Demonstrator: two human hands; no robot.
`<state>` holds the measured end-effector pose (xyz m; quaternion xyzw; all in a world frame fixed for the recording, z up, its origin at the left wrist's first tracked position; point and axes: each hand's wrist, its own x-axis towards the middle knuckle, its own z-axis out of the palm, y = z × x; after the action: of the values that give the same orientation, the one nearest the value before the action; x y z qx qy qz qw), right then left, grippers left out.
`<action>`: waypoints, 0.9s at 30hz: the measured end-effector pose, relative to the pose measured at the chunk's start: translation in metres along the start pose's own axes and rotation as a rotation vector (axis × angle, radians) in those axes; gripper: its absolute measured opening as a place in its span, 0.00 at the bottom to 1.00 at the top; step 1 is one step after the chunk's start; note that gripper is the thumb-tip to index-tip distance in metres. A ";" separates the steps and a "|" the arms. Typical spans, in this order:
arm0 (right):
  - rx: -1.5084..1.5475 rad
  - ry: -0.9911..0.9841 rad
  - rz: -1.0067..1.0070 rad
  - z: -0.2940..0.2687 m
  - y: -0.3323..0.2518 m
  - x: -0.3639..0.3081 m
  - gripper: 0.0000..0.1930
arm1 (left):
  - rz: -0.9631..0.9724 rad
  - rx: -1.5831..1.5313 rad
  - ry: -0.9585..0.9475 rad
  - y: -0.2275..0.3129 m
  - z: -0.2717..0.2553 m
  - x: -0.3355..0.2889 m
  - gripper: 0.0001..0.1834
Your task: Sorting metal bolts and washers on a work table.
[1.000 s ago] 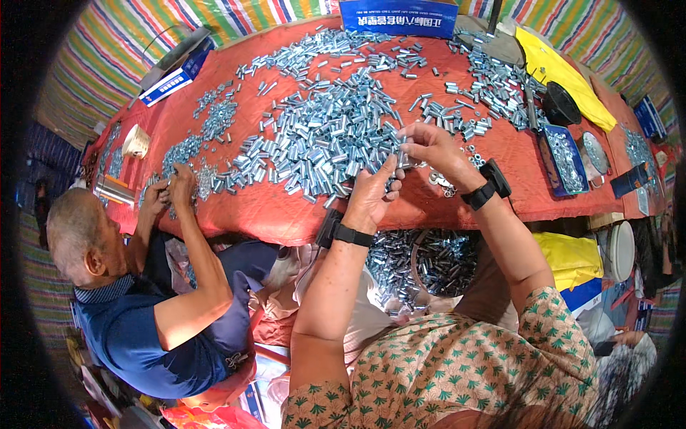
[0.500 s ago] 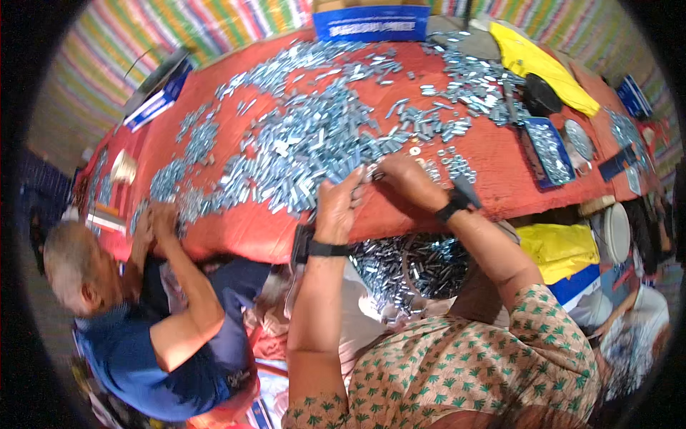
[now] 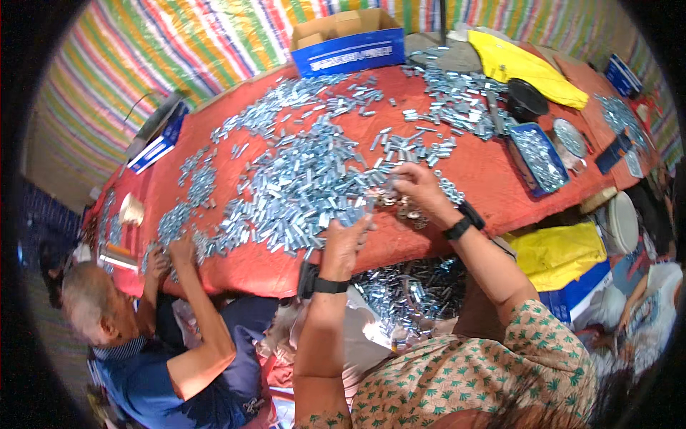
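Observation:
My left hand (image 3: 346,247) is closed at the near edge of a large heap of short silver metal cylinders (image 3: 304,182). One metal cylinder (image 3: 369,206) sticks up from its thumb and fingers. To its right, my right hand (image 3: 423,191) is bent over the table with thumb and fingertips pinched together. What lies in that pinch is too small to make out. Just under the right fingers are small brass-coloured and silver rings (image 3: 407,212), with more silver rings (image 3: 451,190) beside the hand.
A red-covered table (image 3: 471,222) carries further metal pieces. A blue bin (image 3: 537,161) of small parts, a black bowl (image 3: 527,99) and an open blue carton (image 3: 348,53) stand on it. Dark metal pieces (image 3: 414,289) fill a container below the edge. A co-worker (image 3: 153,357) handles parts at left.
My hands have moved apart: the right has lifted off the left toward the rings, and a cylinder now shows upright in the left. The view has tilted upward slightly.

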<state>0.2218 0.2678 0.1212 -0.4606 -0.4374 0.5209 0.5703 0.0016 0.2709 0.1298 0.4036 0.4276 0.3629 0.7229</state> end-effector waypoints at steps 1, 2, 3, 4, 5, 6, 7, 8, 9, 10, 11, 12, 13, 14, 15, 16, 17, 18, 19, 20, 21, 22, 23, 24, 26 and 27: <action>0.075 -0.033 -0.021 0.001 -0.002 -0.002 0.12 | 0.003 0.043 -0.026 -0.001 0.000 0.000 0.10; 0.112 -0.078 -0.059 -0.007 0.003 -0.002 0.12 | 0.007 0.047 -0.015 -0.002 0.008 0.001 0.10; 0.147 -0.118 -0.100 -0.013 0.008 -0.001 0.12 | -0.002 0.085 -0.013 -0.003 0.016 0.003 0.10; 0.101 -0.124 -0.124 -0.014 0.010 -0.003 0.12 | -0.018 0.122 -0.029 -0.004 0.026 0.006 0.11; 0.048 -0.107 -0.153 -0.018 0.009 -0.007 0.13 | -0.026 0.130 -0.065 -0.006 0.031 0.009 0.11; -0.043 -0.107 -0.133 -0.022 0.017 -0.003 0.13 | -0.022 0.087 -0.063 -0.006 0.029 0.007 0.11; -0.150 -0.109 -0.199 -0.027 0.022 0.000 0.14 | -0.026 0.044 -0.090 -0.010 0.032 0.010 0.12; -0.113 -0.100 -0.177 -0.022 0.026 0.001 0.14 | -0.031 0.076 -0.040 -0.009 0.029 0.008 0.12; -0.029 -0.064 -0.178 -0.018 0.024 0.001 0.12 | -0.038 0.108 -0.005 -0.009 0.028 0.007 0.12; 0.226 -0.083 0.051 -0.010 0.003 -0.009 0.11 | -0.025 0.154 0.056 -0.006 0.027 0.003 0.10; 0.214 -0.060 0.128 -0.015 0.000 -0.009 0.09 | -0.015 0.132 0.005 -0.008 0.024 0.003 0.09; 0.190 -0.086 -0.018 -0.016 0.003 -0.007 0.09 | -0.047 0.191 0.046 -0.006 0.028 0.001 0.08; 0.158 -0.127 -0.158 -0.016 0.005 -0.005 0.09 | 0.004 0.207 0.042 -0.005 0.031 -0.001 0.08; 0.041 -0.157 -0.106 -0.017 0.003 -0.008 0.09 | 0.002 0.233 0.043 -0.002 0.039 -0.003 0.07; -0.070 -0.196 -0.046 -0.016 -0.001 -0.011 0.10 | -0.022 0.277 0.067 -0.004 0.039 -0.003 0.07; -0.059 -0.176 -0.119 -0.017 -0.004 -0.015 0.10 | -0.012 0.270 0.052 -0.004 0.044 -0.004 0.06; -0.048 -0.162 -0.189 -0.018 -0.007 -0.020 0.10 | -0.004 0.261 0.043 -0.006 0.047 -0.004 0.06; -0.041 -0.156 -0.186 -0.020 -0.010 -0.022 0.10 | -0.008 0.267 0.021 -0.010 0.046 -0.002 0.06; -0.043 -0.139 -0.191 -0.023 -0.009 -0.022 0.10 | -0.008 0.256 0.020 -0.011 0.044 0.002 0.05; -0.004 -0.216 -0.107 -0.025 -0.007 -0.021 0.10 | -0.007 0.243 0.023 -0.012 0.043 0.003 0.05; 0.035 -0.297 -0.023 -0.026 -0.006 -0.020 0.11 | -0.006 0.248 0.013 -0.014 0.042 0.004 0.05; -0.067 -0.332 -0.049 -0.027 -0.003 -0.019 0.10 | -0.004 0.236 0.017 -0.014 0.043 0.005 0.05; -0.069 -0.326 -0.056 -0.027 0.001 -0.018 0.10 | 0.000 0.224 0.022 -0.014 0.043 0.006 0.04; -0.056 -0.348 -0.064 -0.027 0.004 -0.018 0.09 | -0.013 0.271 0.052 -0.013 0.043 0.007 0.04; -0.090 -0.362 -0.112 -0.028 0.008 -0.017 0.09 | -0.010 0.302 0.044 -0.011 0.047 0.006 0.04; -0.093 -0.357 -0.118 -0.029 0.009 -0.017 0.09 | -0.012 0.330 0.041 -0.011 0.048 0.006 0.04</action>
<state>0.2468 0.2496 0.1062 -0.3603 -0.5815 0.5391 0.4914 0.0499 0.2588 0.1332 0.5067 0.4986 0.2916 0.6400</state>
